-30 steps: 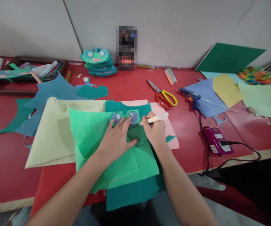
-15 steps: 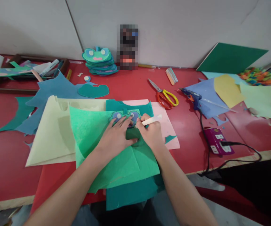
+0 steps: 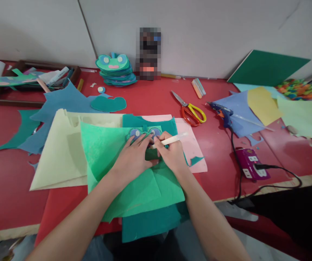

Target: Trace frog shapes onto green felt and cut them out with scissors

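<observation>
My left hand [image 3: 135,154] lies flat with its fingers spread, pressing a frog-face felt cutout [image 3: 155,132] against a bright green felt sheet [image 3: 145,192]. Much of the cutout is hidden under my fingers; its two blue eyes show above them. In my right hand [image 3: 171,152] is a white pen [image 3: 172,139], its tip close to the cutout's lower right edge. Beneath the green sheet lie teal felt [image 3: 153,226], cream felt [image 3: 63,152] and pink felt [image 3: 192,141].
Scissors [image 3: 190,108] lie beyond my right hand. At the right are a glue gun [image 3: 222,112] and a purple power strip [image 3: 252,165] with a black cord. A stack of frog-face cutouts [image 3: 115,70] stands by the wall, and a brown tray [image 3: 12,101] holds pens at the left.
My right hand has shifted slightly left and down with the pen, along the cutout's edge. My left hand stays in place on the cutout.
</observation>
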Demonstrator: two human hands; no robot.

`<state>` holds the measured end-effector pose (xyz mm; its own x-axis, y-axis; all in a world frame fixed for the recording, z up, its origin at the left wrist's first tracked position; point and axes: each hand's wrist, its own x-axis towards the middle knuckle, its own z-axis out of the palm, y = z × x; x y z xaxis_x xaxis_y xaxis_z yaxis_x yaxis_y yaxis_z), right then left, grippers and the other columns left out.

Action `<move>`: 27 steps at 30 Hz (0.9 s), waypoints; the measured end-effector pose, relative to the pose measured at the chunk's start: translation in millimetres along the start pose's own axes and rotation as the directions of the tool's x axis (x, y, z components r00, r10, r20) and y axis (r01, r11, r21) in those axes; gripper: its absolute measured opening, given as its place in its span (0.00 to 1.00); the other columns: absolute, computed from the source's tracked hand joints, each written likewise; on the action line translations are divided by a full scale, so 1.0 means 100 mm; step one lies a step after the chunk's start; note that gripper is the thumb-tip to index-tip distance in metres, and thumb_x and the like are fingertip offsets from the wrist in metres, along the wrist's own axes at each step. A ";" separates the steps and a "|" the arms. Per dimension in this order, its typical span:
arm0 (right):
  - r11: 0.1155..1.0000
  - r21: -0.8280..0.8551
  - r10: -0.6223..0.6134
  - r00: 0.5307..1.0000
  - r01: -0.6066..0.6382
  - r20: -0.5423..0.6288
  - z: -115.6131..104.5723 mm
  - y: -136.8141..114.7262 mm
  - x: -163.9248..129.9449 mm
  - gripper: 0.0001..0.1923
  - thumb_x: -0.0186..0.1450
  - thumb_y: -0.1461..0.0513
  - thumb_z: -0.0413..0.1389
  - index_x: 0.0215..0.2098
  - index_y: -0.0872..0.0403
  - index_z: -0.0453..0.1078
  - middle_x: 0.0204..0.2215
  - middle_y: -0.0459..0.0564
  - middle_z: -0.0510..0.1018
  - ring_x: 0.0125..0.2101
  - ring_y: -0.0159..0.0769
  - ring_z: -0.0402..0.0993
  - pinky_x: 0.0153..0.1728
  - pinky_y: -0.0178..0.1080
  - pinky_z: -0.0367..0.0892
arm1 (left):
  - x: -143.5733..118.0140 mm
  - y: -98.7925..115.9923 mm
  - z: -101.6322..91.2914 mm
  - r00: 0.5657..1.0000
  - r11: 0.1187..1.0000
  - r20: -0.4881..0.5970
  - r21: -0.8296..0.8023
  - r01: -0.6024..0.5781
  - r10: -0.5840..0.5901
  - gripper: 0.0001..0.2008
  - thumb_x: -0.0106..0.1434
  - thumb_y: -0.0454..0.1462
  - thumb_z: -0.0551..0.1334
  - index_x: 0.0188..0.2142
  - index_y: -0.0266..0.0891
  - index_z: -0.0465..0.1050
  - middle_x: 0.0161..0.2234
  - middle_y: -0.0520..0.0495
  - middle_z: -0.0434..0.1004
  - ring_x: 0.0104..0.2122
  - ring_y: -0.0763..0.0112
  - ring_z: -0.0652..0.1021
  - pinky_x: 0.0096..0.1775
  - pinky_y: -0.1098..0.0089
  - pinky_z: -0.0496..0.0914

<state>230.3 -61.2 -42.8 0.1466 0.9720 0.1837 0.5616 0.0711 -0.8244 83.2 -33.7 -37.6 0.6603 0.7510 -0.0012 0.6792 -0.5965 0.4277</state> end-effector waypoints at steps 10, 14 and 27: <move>0.997 -0.076 -0.005 0.999 0.002 -0.033 -0.01 0.01 0.02 0.13 0.62 0.59 0.49 0.21 0.51 0.56 0.12 0.39 0.62 0.16 0.28 0.62 0.22 0.32 0.58 | 0.01 -0.01 0.01 1.000 1.000 -0.008 -0.020 -0.016 0.016 0.32 0.57 0.46 0.59 0.59 0.40 0.52 0.60 0.43 0.59 0.61 0.62 0.57 0.60 0.56 0.49; 0.992 -0.126 -0.004 0.998 -0.004 -0.066 -0.02 0.02 0.02 0.13 0.62 0.59 0.49 0.21 0.51 0.55 0.12 0.38 0.61 0.15 0.29 0.62 0.21 0.32 0.56 | 0.01 -0.01 0.01 1.000 1.000 -0.008 -0.018 -0.014 0.014 0.34 0.57 0.46 0.59 0.60 0.40 0.51 0.60 0.43 0.59 0.61 0.62 0.57 0.60 0.56 0.49; 0.978 -0.190 0.053 0.987 -0.081 -0.151 -0.10 0.09 0.05 0.13 0.61 0.58 0.49 0.20 0.51 0.55 0.11 0.39 0.63 0.15 0.30 0.62 0.21 0.32 0.55 | 0.00 0.02 -0.03 1.000 1.000 0.012 -0.031 0.002 -0.002 0.36 0.57 0.47 0.60 0.61 0.40 0.50 0.58 0.43 0.63 0.61 0.62 0.57 0.60 0.56 0.48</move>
<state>243.9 -58.0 -44.1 0.2977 0.9292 0.2190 0.6926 -0.0523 -0.7195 83.7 -34.0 -34.4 0.6627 0.7488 -0.0127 0.6704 -0.5856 0.4557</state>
